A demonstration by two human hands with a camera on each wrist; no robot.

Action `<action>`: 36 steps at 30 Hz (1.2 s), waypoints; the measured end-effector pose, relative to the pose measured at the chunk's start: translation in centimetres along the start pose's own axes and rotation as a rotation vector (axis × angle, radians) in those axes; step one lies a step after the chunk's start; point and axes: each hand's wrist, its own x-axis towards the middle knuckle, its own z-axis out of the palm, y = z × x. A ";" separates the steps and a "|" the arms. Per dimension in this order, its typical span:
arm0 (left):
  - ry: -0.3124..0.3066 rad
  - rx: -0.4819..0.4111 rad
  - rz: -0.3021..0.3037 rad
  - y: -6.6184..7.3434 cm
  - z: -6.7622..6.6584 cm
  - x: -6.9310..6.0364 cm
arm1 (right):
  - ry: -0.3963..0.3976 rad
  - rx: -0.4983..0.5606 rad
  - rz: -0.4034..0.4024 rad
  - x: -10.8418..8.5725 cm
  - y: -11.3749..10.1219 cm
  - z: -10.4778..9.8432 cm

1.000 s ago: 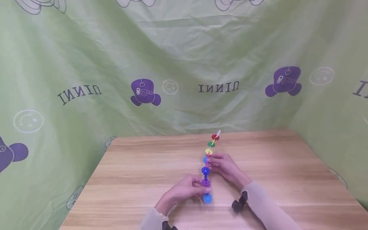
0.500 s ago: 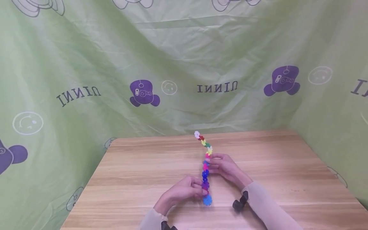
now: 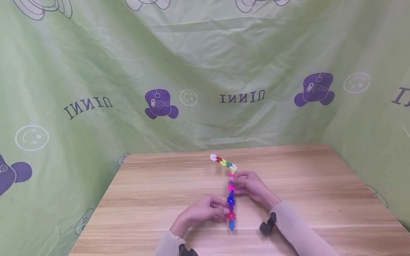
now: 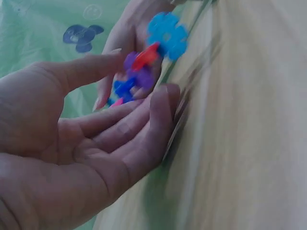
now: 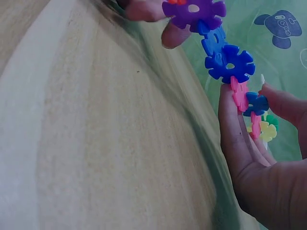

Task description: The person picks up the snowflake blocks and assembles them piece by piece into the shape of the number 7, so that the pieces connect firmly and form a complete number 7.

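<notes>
A chain of interlocking plastic flower discs [image 3: 231, 201] runs away from the person, with a light blue disc [image 4: 167, 36] at its near end and a white one at its far end. Its far stretch bends leftward. My right hand [image 3: 251, 186] pinches the chain around a blue disc [image 5: 256, 104] and pink discs [image 5: 239, 94], thumb on one side and fingers on the other. Beside the purple disc [image 5: 199, 14] and red disc [image 4: 146, 56], my left hand [image 3: 205, 209] has its thumb and fingers spread apart; whether a fingertip touches the chain is unclear.
A wooden table [image 3: 153, 181] lies beneath both hands. Green printed cloth [image 3: 198, 64] hangs behind the table and along its sides. Each wrist carries a black camera mount, such as the right camera mount [image 3: 267, 224].
The chain has turned in the hands: its far end swung from pointing right to bending left and lower. The left fingers have loosened slightly; the right hand has stayed in place.
</notes>
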 end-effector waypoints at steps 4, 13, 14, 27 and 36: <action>0.089 0.002 -0.013 0.0 -1.9 0.8 | 0.020 -0.037 0.015 -0.1 -0.1 0.1; 0.325 -0.175 0.003 -1.0 -7.1 4.0 | 0.109 -0.174 0.042 0.1 -0.5 1.0; 0.326 -0.185 -0.002 -1.1 -7.5 4.3 | 0.115 -0.187 0.044 0.1 -0.5 1.1; 0.379 -0.245 0.010 -0.3 -9.8 6.5 | 0.195 -0.467 0.009 0.1 -1.5 1.9; 0.401 -0.270 -0.043 -0.7 -10.0 6.8 | 0.197 -0.517 0.034 -0.1 -1.0 2.1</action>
